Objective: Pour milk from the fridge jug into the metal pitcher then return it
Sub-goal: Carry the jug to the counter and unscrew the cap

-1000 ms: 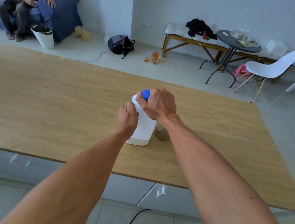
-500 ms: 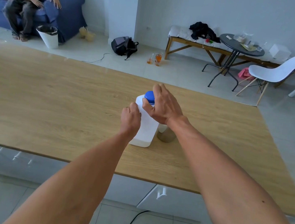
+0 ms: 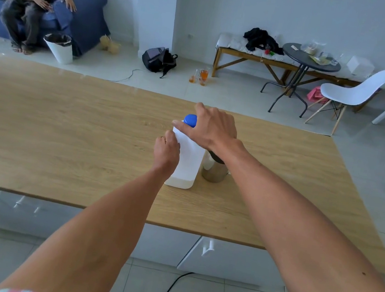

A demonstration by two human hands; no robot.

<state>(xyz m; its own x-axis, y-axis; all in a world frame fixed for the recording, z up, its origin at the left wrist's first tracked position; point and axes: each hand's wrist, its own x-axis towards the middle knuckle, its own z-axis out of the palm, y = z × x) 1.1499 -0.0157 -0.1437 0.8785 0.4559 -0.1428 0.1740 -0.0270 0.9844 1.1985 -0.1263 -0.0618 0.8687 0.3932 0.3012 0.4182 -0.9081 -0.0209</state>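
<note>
A white milk jug (image 3: 188, 162) with a blue cap (image 3: 190, 120) stands upright on the wooden counter (image 3: 64, 133). My left hand (image 3: 167, 153) grips the jug's left side. My right hand (image 3: 210, 128) reaches over the top, thumb and fingers closed around the blue cap. Right beside the jug stands the metal pitcher (image 3: 214, 171), partly hidden under my right wrist.
White drawers (image 3: 206, 251) sit under the counter's near edge. Across the room a person sits on a blue sofa (image 3: 87, 7) by a white bin (image 3: 59, 48). A backpack (image 3: 159, 59), bench, round table (image 3: 307, 60) and white chair (image 3: 352, 91) stand beyond.
My right hand has shifted on the cap, its fingers turned further around it. The left hand stays on the jug, which has not moved on the counter.
</note>
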